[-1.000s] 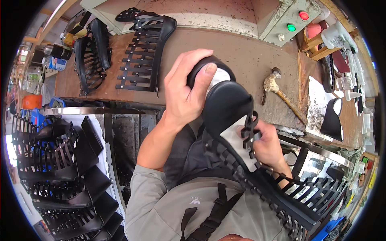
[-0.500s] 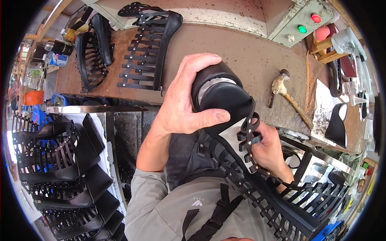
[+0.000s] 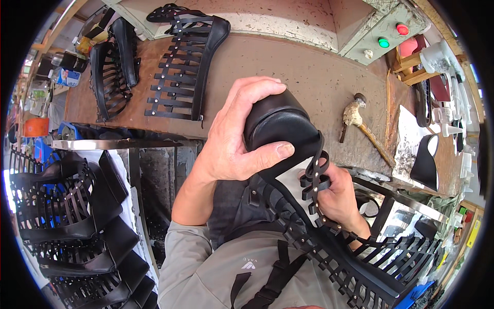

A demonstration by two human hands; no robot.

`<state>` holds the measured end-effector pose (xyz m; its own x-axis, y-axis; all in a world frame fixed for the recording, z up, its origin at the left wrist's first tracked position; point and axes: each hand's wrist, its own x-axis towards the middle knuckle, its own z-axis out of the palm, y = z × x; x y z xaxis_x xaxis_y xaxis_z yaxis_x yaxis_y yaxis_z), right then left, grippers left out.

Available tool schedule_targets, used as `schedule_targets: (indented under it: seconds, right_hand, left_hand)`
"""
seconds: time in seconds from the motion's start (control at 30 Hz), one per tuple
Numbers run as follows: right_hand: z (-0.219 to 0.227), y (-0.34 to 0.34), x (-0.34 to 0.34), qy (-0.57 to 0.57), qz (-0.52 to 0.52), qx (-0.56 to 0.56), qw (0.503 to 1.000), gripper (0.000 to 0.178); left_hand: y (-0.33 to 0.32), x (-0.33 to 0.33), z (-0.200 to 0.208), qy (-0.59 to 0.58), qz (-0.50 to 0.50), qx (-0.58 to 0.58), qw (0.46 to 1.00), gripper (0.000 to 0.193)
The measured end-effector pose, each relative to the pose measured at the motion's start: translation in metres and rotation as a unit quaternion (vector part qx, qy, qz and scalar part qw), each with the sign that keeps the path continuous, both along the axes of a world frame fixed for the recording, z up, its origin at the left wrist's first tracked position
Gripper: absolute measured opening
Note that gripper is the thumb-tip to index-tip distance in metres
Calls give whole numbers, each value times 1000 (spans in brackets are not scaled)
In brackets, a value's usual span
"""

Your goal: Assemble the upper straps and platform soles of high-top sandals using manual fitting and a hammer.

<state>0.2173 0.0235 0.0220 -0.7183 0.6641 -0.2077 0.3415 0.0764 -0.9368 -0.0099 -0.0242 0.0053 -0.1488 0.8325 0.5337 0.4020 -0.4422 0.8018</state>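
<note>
A black strappy boot [image 3: 283,126] with a thick heel end lies across my front, its studded straps trailing down to the lower right. My left hand [image 3: 231,136] is closed round the thick end, fingers over the far side and thumb across the near side. On the boot's right, my right hand [image 3: 337,198] is closed against its side by the looped straps [image 3: 315,180]; some of its fingers are hidden behind the boot. A pale lining patch [image 3: 296,180] shows between the hands.
A hammer [image 3: 360,123] with a wrapped head lies right of the boot on the brown bench [image 3: 303,67]. More strappy boots [image 3: 180,62] lie at the back left, and several are stacked on a rack [image 3: 67,216] at left. A black wedge piece [image 3: 426,162] sits at right.
The pale strip seen earlier between the thick black end and the boot is now out of sight, with the two parts together. My hands keep their hold; the view has shifted slightly.
</note>
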Motion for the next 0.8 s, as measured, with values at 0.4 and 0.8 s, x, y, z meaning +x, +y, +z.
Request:
schedule_targets:
  seconds: [0.4, 0.8]
  right_hand:
    - [5, 1, -3, -34, -4, -6, 999, 23]
    - [-9, 12, 0, -21, 41, 9, 999, 24]
  left_hand:
    - [-4, 5, 8, 18, 0, 4, 1000, 62]
    - [-2, 13, 1, -43, 2, -4, 999, 58]
